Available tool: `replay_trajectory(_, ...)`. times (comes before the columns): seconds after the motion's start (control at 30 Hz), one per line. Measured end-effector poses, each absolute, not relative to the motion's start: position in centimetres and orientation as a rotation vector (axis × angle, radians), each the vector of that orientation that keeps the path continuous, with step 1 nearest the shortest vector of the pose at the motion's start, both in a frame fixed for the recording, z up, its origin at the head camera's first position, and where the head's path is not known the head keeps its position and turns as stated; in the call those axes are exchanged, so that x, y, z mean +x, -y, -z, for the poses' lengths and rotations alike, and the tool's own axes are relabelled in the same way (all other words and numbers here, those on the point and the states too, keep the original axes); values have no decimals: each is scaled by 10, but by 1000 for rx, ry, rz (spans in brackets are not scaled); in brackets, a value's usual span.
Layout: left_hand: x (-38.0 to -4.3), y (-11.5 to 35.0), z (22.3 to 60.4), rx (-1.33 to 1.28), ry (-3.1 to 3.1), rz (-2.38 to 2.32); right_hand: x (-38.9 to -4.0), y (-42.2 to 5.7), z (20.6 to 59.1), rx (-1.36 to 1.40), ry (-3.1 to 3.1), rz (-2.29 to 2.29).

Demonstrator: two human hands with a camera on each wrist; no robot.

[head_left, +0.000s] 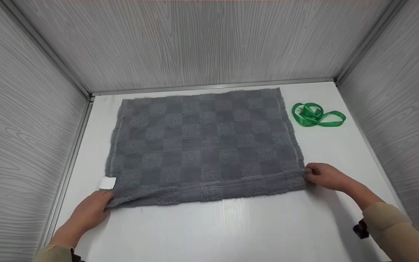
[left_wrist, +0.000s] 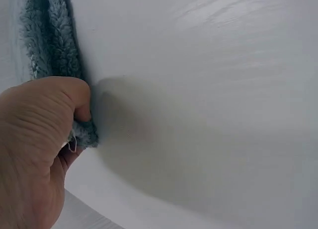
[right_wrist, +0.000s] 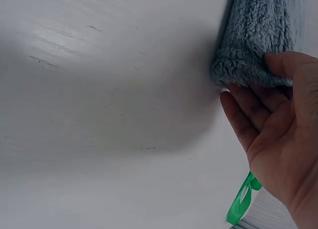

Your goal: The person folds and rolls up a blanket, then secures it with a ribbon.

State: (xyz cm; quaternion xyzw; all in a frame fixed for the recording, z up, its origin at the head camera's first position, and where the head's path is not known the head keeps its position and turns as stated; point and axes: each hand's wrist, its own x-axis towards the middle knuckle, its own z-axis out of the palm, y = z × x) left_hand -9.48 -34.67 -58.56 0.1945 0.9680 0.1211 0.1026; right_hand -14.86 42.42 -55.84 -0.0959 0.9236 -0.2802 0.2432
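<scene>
A grey checkered towel (head_left: 202,138) lies spread on the white table, its near edge turned up into a narrow folded strip. At the near left corner my left hand (head_left: 91,211) pinches the fold, just below a white tag (head_left: 108,183). In the left wrist view, the thumb and fingers of that hand (left_wrist: 42,119) close round the fluffy end of the towel (left_wrist: 59,35). My right hand (head_left: 327,176) grips the other end of the fold. Seen from the right wrist, its thumb presses on top of the towel (right_wrist: 256,35) with the fingers underneath.
A loosely looped green ribbon (head_left: 318,115) lies on the white table (head_left: 209,233) to the right of the towel. Grey wood-grain panels (head_left: 195,43) wall the table at the back and on both sides.
</scene>
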Motion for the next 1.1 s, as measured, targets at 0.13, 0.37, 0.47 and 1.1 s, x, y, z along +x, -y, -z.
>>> replay_trajectory(0.13, -101, 353, 581, 301, -2717, -619, -150, -426, 559, -236, -2498, 844)
replay_trajectory(0.37, -110, 366, 572, -3, -2604, -897, -153, -428, 561, -157, -2529, 1007)
replay_trajectory(0.47, -112, 368, 568, -117, -2584, -1002, -155, -429, 559, -116, -2593, 1083)
replay_trajectory(1.1, -153, 344, 534, -456, -2884, -1475, -158, -395, 516, 238, -2808, 1729)
